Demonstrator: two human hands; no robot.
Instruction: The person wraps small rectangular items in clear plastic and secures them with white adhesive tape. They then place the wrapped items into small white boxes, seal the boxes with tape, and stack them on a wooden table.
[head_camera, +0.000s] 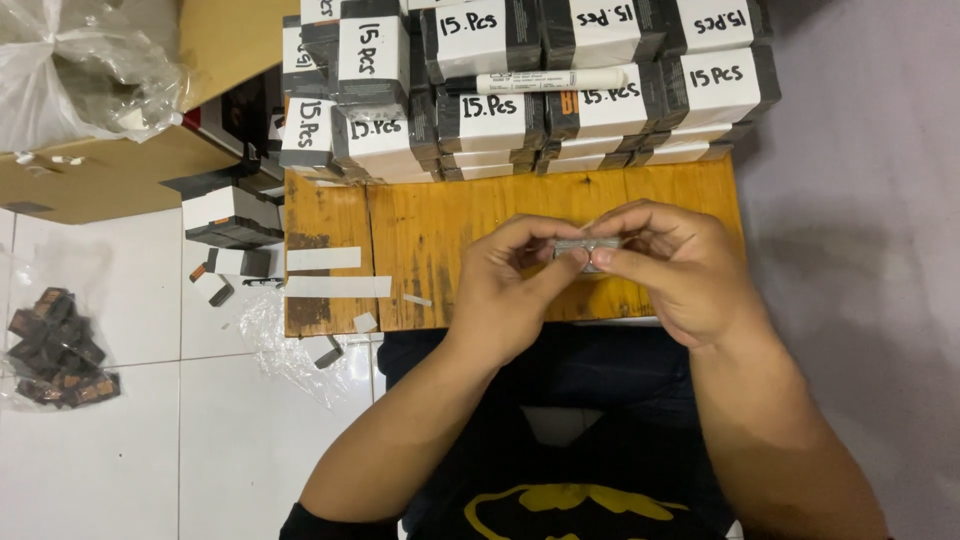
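- Hands meet above the near half of a small wooden board (450, 230), dead centre of view.
- Left hand (505, 290): fingers curled, thumb and fingertips pinching the left end of a small grey pack (585, 246).
- Right hand (675, 265): fingers bent over the pack's right end, thumb underneath; both hands grasp it together.
- Pack: flat, short, shiny like plastic wrap, held level just off the board, between the two sets of fingertips. Contents cannot be told.
- 12 o'clock of the hands: stacked bundles (490, 120), dark with white hand-marked labels, filling the board's far edge in several rows.
- White marker (555, 80) lies flat on top of the bundles, at 12 o'clock.
- 9 o'clock: two white paper strips (325, 258) on the board's left part, one above the other; a smaller scrap near the board's near edge.
- 10 o'clock, off the board: loose dark bundles on the white floor tiles (100, 420), beside a cardboard box (100, 175).
- 8 o'clock, far left: clear bag of small dark pieces (55, 350) on the tiles.
- 11 o'clock corner: crumpled clear plastic bag (80, 60) on the box.
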